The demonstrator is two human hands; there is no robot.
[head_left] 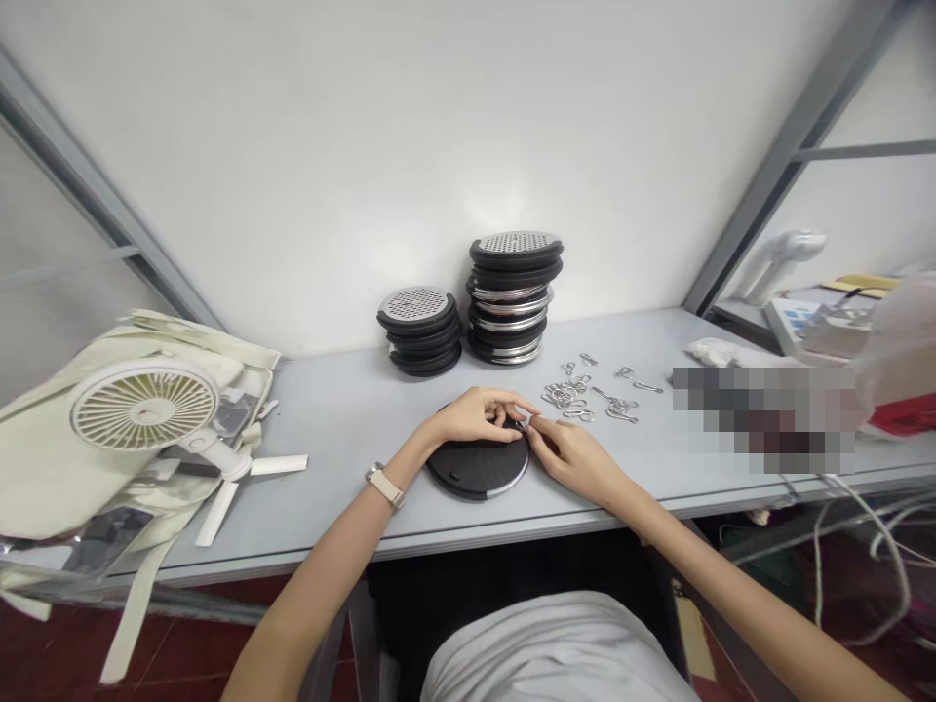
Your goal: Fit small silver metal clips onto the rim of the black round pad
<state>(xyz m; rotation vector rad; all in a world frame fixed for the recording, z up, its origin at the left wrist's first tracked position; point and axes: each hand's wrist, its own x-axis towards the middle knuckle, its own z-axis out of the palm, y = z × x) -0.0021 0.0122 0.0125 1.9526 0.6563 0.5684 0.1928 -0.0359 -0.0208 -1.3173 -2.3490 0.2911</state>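
A round black disc with a metal rim (477,470) lies flat on the grey table (351,409) in front of me. My left hand (475,413) rests on its far edge, fingers curled and pinching a small metal hook (521,425) at the rim. My right hand (574,456) meets it from the right, fingertips pinched on the same small hook. A watch sits on my left wrist.
Several loose metal hooks (585,390) lie just behind my right hand. Two stacks of black discs with perforated metal tops (422,330) (514,297) stand by the wall. A small white fan on a cream bag (142,405) lies at left. Clutter and cables fill the right end.
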